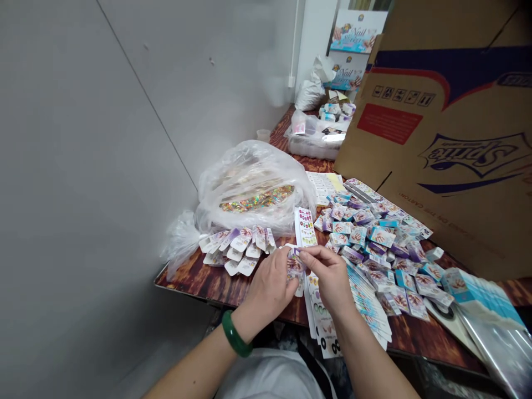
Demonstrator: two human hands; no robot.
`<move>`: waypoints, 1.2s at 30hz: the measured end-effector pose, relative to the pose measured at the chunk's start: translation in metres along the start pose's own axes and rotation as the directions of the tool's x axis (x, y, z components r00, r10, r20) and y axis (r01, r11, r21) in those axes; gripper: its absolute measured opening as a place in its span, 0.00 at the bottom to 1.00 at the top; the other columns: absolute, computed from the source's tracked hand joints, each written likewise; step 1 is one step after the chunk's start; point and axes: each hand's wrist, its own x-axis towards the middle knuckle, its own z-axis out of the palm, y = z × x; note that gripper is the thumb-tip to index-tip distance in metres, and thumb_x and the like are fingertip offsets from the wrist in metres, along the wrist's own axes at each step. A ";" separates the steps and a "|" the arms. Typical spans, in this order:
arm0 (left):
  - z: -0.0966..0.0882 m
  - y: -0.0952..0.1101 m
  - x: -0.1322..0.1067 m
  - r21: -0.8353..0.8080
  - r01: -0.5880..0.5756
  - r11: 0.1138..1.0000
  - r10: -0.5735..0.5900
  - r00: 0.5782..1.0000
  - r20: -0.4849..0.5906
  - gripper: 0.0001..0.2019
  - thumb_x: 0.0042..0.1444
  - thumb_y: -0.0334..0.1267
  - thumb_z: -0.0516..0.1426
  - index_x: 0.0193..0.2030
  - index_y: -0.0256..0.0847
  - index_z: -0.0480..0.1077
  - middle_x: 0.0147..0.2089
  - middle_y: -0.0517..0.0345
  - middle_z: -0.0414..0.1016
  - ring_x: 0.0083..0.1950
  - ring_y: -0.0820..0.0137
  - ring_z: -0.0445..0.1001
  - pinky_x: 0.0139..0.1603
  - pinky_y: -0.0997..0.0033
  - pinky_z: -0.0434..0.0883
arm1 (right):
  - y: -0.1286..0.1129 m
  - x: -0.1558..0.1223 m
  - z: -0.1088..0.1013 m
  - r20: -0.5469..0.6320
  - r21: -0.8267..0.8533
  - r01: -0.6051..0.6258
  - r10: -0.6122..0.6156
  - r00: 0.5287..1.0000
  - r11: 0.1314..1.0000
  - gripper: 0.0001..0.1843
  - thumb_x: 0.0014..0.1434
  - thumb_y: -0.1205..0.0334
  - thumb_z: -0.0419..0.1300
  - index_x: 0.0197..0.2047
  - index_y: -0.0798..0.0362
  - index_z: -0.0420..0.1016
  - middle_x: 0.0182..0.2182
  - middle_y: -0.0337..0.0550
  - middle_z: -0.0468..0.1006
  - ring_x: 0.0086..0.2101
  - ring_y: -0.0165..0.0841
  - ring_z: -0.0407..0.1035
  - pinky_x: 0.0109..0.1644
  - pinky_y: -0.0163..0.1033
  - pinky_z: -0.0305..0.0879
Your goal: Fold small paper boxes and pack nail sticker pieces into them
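Note:
My left hand, with a green bangle at the wrist, grips a small purple-and-white paper box at the table's front edge. The fingers of my right hand are pinched together at the upper right corner of that box. My hands cover much of it, so whether its flap is open cannot be made out. Beneath and beside my right hand lie long sticker sheets printed with nail designs. To the left of my hands, several flat, unfilled boxes overlap in a pile. A heap of formed small boxes spreads to the right.
Behind the flat boxes sits a clear plastic bag with colourful glittery pieces. A large cardboard carton stands at the right. Fanned blue-white cards, a plastic-wrapped pack and a plastic tray lie on the table. A grey wall borders the left.

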 end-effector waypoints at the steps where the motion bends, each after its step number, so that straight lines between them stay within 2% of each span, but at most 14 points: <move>1: 0.001 -0.001 0.000 -0.001 -0.002 1.000 0.002 1.000 0.002 0.27 0.50 0.28 0.53 0.57 0.36 0.52 0.51 0.42 0.66 0.54 0.55 0.67 0.52 0.51 0.68 | 0.000 0.000 0.001 -0.013 -0.005 0.005 -0.005 1.000 1.000 0.05 0.48 0.60 0.66 0.28 0.51 0.79 0.26 0.38 0.78 0.27 0.30 0.69 0.35 0.38 0.66; 5: 0.003 -0.003 0.000 -0.032 -0.011 0.999 0.011 1.000 0.017 0.27 0.50 0.27 0.52 0.57 0.36 0.52 0.51 0.43 0.66 0.54 0.56 0.68 0.53 0.52 0.68 | 0.002 -0.003 0.006 -0.072 -0.074 0.056 -0.062 0.996 0.996 0.04 0.50 0.61 0.64 0.28 0.52 0.78 0.25 0.39 0.77 0.27 0.32 0.69 0.34 0.39 0.66; 8: -0.001 -0.002 0.002 -0.103 -0.009 0.995 0.010 1.000 0.001 0.26 0.52 0.29 0.52 0.58 0.38 0.51 0.52 0.43 0.66 0.55 0.57 0.68 0.53 0.54 0.68 | 0.005 -0.009 0.008 -0.068 -0.199 0.235 -0.253 0.965 0.951 0.06 0.55 0.63 0.60 0.32 0.52 0.79 0.29 0.42 0.78 0.33 0.34 0.71 0.39 0.40 0.67; 12: -0.010 0.001 0.006 -0.196 0.032 0.980 -0.032 0.999 0.002 0.23 0.54 0.32 0.51 0.57 0.38 0.52 0.51 0.44 0.67 0.53 0.60 0.69 0.52 0.58 0.68 | 0.014 -0.015 0.007 0.107 -0.370 0.497 -0.496 0.862 0.785 0.15 0.59 0.67 0.56 0.49 0.49 0.74 0.41 0.47 0.76 0.42 0.36 0.70 0.46 0.43 0.66; 15: -0.014 -0.001 0.002 -0.177 0.078 0.981 -0.073 0.997 0.035 0.22 0.54 0.33 0.52 0.56 0.37 0.54 0.50 0.44 0.68 0.51 0.60 0.70 0.50 0.58 0.69 | 0.020 -0.015 0.004 0.235 -0.436 0.573 -0.526 0.817 0.694 0.18 0.59 0.67 0.57 0.53 0.49 0.71 0.42 0.48 0.74 0.43 0.36 0.68 0.47 0.43 0.66; 18: -0.018 -0.012 -0.004 -0.089 0.089 0.992 -0.082 0.994 0.075 0.21 0.54 0.33 0.52 0.55 0.36 0.55 0.50 0.45 0.69 0.51 0.60 0.70 0.51 0.58 0.69 | 0.024 -0.010 -0.001 0.361 -0.477 0.596 -0.474 0.803 0.646 0.17 0.59 0.64 0.57 0.52 0.50 0.72 0.43 0.48 0.73 0.44 0.37 0.67 0.49 0.44 0.65; 21: -0.034 -0.036 -0.003 0.094 0.113 0.989 -0.114 0.993 0.006 0.23 0.53 0.34 0.53 0.56 0.33 0.56 0.50 0.42 0.69 0.53 0.56 0.68 0.53 0.54 0.66 | 0.029 -0.002 -0.007 0.320 -0.559 0.498 -0.382 0.867 0.663 0.12 0.59 0.60 0.57 0.45 0.52 0.75 0.43 0.49 0.73 0.45 0.38 0.68 0.50 0.44 0.65; 24: -0.061 -0.064 0.009 0.282 0.255 0.925 -0.231 0.966 -0.115 0.23 0.52 0.36 0.54 0.55 0.30 0.59 0.48 0.40 0.70 0.50 0.53 0.67 0.53 0.52 0.65 | 0.035 0.007 -0.011 0.183 -0.702 0.289 -0.227 0.956 0.651 0.12 0.59 0.59 0.57 0.43 0.56 0.75 0.40 0.51 0.75 0.43 0.41 0.69 0.48 0.45 0.65; 27: -0.084 -0.082 0.022 0.385 0.410 0.827 -0.367 0.912 -0.183 0.26 0.53 0.41 0.55 0.57 0.32 0.59 0.50 0.40 0.69 0.52 0.49 0.66 0.51 0.50 0.65 | 0.038 0.016 -0.010 0.124 -0.800 0.156 -0.094 0.988 0.580 0.16 0.58 0.59 0.57 0.46 0.59 0.74 0.39 0.52 0.76 0.42 0.42 0.70 0.47 0.45 0.65; 29: -0.090 -0.083 0.026 0.429 0.461 0.777 -0.387 0.887 -0.253 0.32 0.53 0.48 0.57 0.61 0.33 0.56 0.53 0.39 0.66 0.54 0.47 0.64 0.51 0.47 0.64 | 0.039 0.021 -0.006 0.090 -0.852 0.102 -0.048 0.995 0.513 0.18 0.58 0.58 0.56 0.48 0.60 0.72 0.41 0.54 0.76 0.43 0.44 0.70 0.48 0.45 0.63; 31: -0.086 -0.075 0.025 0.447 0.433 0.783 -0.320 0.896 -0.308 0.34 0.53 0.51 0.57 0.61 0.33 0.56 0.51 0.39 0.66 0.53 0.47 0.64 0.51 0.48 0.64 | 0.041 0.025 -0.003 0.058 -0.896 0.051 0.003 0.998 0.441 0.21 0.57 0.58 0.56 0.51 0.62 0.71 0.43 0.58 0.75 0.44 0.46 0.69 0.48 0.46 0.62; 33: -0.071 -0.059 0.017 0.427 0.312 0.849 -0.211 0.940 -0.268 0.28 0.57 0.50 0.54 0.58 0.32 0.60 0.47 0.41 0.68 0.50 0.53 0.66 0.51 0.54 0.66 | 0.044 0.029 0.000 0.046 -0.912 0.014 0.066 0.997 0.411 0.23 0.56 0.58 0.57 0.51 0.63 0.70 0.42 0.59 0.75 0.43 0.47 0.69 0.47 0.46 0.62; 35: -0.047 -0.040 0.006 0.364 0.150 0.919 -0.122 0.988 -0.099 0.22 0.60 0.47 0.51 0.54 0.33 0.63 0.44 0.44 0.69 0.47 0.58 0.68 0.49 0.59 0.67 | 0.048 0.031 0.000 0.048 -0.898 -0.007 0.114 0.992 0.439 0.22 0.55 0.58 0.57 0.51 0.61 0.71 0.39 0.56 0.77 0.40 0.44 0.70 0.43 0.44 0.62; 36: -0.033 -0.031 0.001 0.348 0.102 0.932 -0.101 0.995 -0.020 0.22 0.59 0.47 0.51 0.55 0.34 0.62 0.45 0.45 0.69 0.47 0.58 0.68 0.49 0.59 0.67 | 0.050 0.032 0.000 0.045 -0.884 -0.019 0.124 0.991 0.468 0.22 0.54 0.59 0.57 0.51 0.60 0.71 0.37 0.53 0.77 0.38 0.42 0.71 0.42 0.42 0.62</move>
